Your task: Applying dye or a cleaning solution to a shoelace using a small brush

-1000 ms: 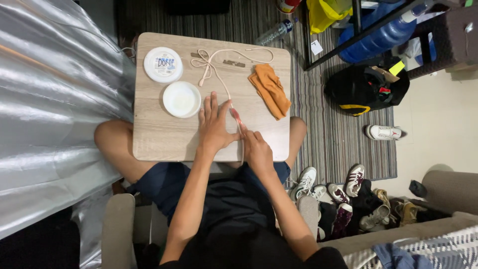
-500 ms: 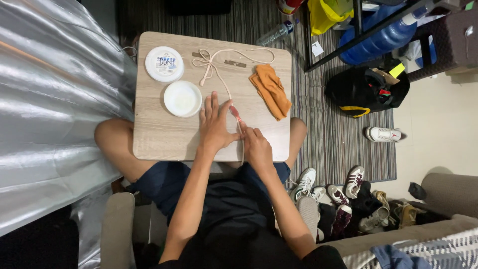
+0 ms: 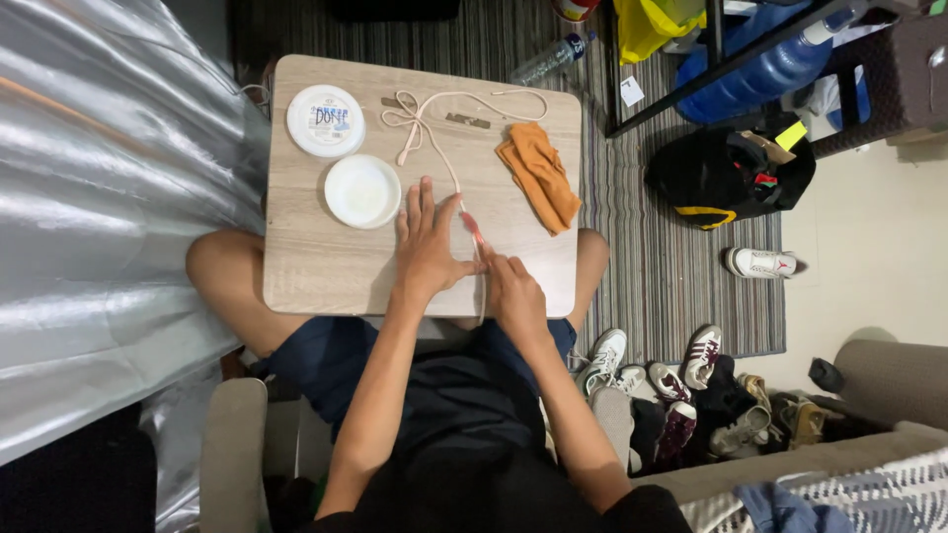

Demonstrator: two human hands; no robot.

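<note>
Overhead, a seated person works a pale cord (image 3: 449,158) on a small wooden surface (image 3: 316,266) over their lap.

Left hand (image 3: 427,245) lies flat on the surface with its fingers spread and released, palm down, just beside the cord. Right hand (image 3: 513,296) sits at the near edge, its fingers pinched on a small reddish tool (image 3: 474,229) that touches the cord beside the left thumb. From there the cord runs to the far side, where it makes a loose bow and loops off to the right. Left of the hands stands a round white dish (image 3: 362,191), with a white lid (image 3: 325,120) beyond it. An orange cloth (image 3: 539,174) lies crumpled to the right. Shoes (image 3: 681,380) are scattered on the floor at right.
</note>
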